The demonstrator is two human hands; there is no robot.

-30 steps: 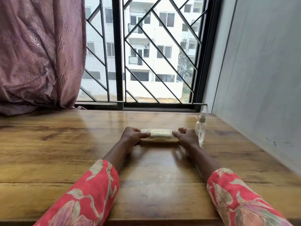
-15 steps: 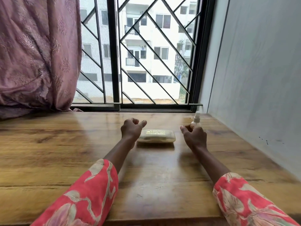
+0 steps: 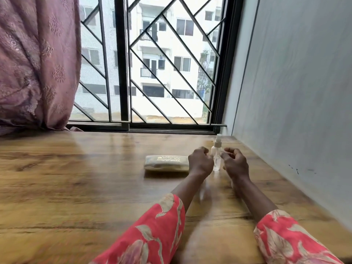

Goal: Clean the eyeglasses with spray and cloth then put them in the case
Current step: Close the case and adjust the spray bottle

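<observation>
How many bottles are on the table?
1: a small clear spray bottle stands between the left hand and right hand, right of the glasses case.

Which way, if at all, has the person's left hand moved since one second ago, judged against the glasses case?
Yes. The left hand has moved rightward, from the left end of the case to its right end, beside the spray bottle.

Both hands (image 3: pixel 219 164) flank the spray bottle (image 3: pixel 216 153) beside the case (image 3: pixel 166 163).
</observation>
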